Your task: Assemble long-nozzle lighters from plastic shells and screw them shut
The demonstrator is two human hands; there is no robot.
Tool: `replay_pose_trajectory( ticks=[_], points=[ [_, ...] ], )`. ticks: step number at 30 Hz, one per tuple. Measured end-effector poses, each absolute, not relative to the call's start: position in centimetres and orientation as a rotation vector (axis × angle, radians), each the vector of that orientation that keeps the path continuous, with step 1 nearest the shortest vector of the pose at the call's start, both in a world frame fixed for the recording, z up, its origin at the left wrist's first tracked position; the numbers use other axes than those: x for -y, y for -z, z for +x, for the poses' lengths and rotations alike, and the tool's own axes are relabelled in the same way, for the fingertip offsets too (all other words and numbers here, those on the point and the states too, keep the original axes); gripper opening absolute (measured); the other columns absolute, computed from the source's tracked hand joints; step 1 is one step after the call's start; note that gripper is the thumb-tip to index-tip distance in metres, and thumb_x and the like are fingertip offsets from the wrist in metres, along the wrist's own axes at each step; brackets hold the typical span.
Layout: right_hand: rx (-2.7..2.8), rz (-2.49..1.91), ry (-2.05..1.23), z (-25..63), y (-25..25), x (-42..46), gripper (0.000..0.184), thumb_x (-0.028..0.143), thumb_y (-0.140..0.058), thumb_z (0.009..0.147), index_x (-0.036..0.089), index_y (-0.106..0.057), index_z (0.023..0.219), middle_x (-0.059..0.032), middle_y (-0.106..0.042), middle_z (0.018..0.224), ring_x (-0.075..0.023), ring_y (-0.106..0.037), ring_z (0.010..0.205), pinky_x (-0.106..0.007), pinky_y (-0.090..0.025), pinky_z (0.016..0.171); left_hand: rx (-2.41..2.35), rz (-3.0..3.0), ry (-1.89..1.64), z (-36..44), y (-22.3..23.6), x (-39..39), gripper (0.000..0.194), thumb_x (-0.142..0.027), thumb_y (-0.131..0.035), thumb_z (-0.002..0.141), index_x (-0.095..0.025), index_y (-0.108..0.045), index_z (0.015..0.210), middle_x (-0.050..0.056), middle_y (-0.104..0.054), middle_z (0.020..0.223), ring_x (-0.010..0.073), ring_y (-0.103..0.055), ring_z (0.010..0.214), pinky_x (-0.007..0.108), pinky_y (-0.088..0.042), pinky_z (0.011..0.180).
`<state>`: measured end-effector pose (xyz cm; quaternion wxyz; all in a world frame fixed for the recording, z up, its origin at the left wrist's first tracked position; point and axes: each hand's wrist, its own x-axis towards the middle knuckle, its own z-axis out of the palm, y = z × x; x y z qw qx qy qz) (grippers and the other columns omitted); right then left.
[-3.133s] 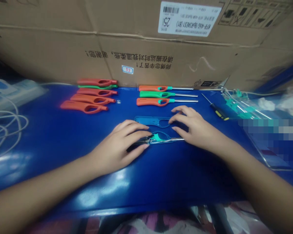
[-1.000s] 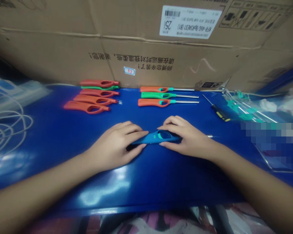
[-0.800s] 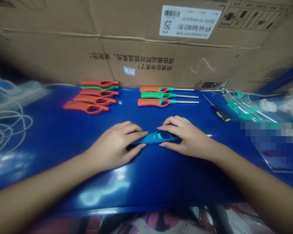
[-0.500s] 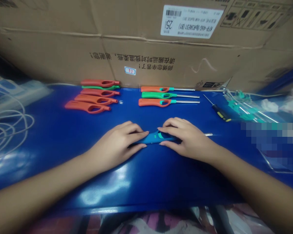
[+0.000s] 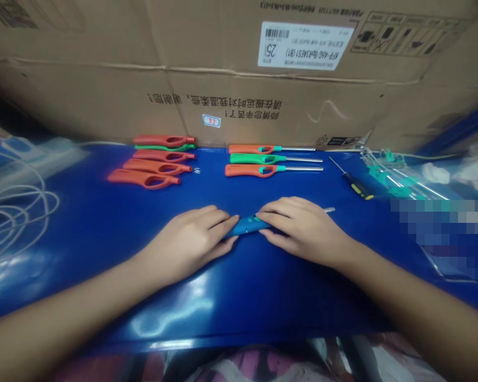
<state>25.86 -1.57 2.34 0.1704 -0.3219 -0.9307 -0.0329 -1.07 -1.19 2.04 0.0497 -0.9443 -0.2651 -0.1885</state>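
Note:
A blue gas lighter (image 5: 245,225) with a teal trigger lies on the blue table (image 5: 103,233) in front of me. My left hand (image 5: 189,241) grips its handle end, fingers pressed along it. My right hand (image 5: 298,225) covers the trigger end, fingers pressed down on it; the metal nozzle (image 5: 329,210) sticks out to the right past my knuckles. Most of the lighter's body is hidden under both hands.
Several orange handle shells and one green one (image 5: 155,164) lie at the back left. Three finished lighters (image 5: 269,159) lie at the back centre. A yellow-black screwdriver (image 5: 352,180) and teal lighter insides (image 5: 394,175) sit right. White cable (image 5: 16,212) coils left. A cardboard box (image 5: 239,69) walls the back.
The blue shell that lay apart from the inner parts now sits closed over them. Both hands have drawn closer together on the lighter, and my right hand now covers its trigger end.

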Motion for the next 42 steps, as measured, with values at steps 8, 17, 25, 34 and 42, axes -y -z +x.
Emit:
replay_pose_trajectory(
  ticks=[8,17,25,34,42],
  points=[
    [2.563,-0.960,-0.113,25.9,-2.4,1.9,0.020,0.024,-0.051,0.101,0.015,-0.066,0.109,-0.0077,-0.068,0.106,-0.0199,-0.066,0.091,-0.032,-0.052,0.075,0.834,-3.009,0.722,-0.7,-2.2,1.6,0.027,-0.027,-0.056,0.101,-0.007,-0.066,0.116,0.011,-0.071,0.097,0.0220,-0.066,0.086,0.035,-0.057,0.077],
    [2.328,-0.962,-0.323,25.7,-2.7,1.9,0.012,0.028,-0.059,0.098,0.021,-0.066,0.106,-0.0060,-0.069,0.104,-0.0190,-0.066,0.094,-0.032,-0.054,0.081,0.835,-2.966,0.817,-0.9,-2.5,1.5,0.024,-0.022,-0.057,0.100,-0.006,-0.064,0.116,0.012,-0.071,0.100,0.0221,-0.065,0.087,0.035,-0.056,0.079],
    [2.311,-0.963,-0.231,26.1,-3.5,1.6,0.011,0.030,-0.066,0.094,0.020,-0.066,0.096,-0.0058,-0.067,0.089,-0.0196,-0.062,0.084,-0.033,-0.051,0.075,0.925,-2.987,0.879,-1.1,-2.8,1.2,0.025,-0.025,-0.057,0.100,-0.010,-0.065,0.118,0.011,-0.072,0.105,0.0212,-0.067,0.092,0.034,-0.056,0.085],
    [2.286,-0.943,-0.093,26.8,-4.0,1.2,0.006,0.026,-0.066,0.095,0.020,-0.065,0.096,-0.0056,-0.065,0.085,-0.0197,-0.062,0.080,-0.032,-0.052,0.071,0.873,-2.992,1.175,-1.5,-2.6,0.1,0.026,-0.023,-0.067,0.095,-0.015,-0.066,0.120,0.008,-0.075,0.106,0.0167,-0.071,0.098,0.027,-0.057,0.091],
    [2.308,-0.990,-0.091,26.7,-3.9,1.4,0.021,0.026,-0.058,0.099,0.022,-0.064,0.119,-0.0096,-0.070,0.110,-0.0229,-0.066,0.102,-0.039,-0.056,0.091,1.494,-3.022,1.460,-0.4,-3.3,1.4,0.020,-0.031,-0.067,0.094,-0.015,-0.072,0.104,0.004,-0.076,0.083,0.0138,-0.071,0.069,0.022,-0.059,0.068]
  ],
)
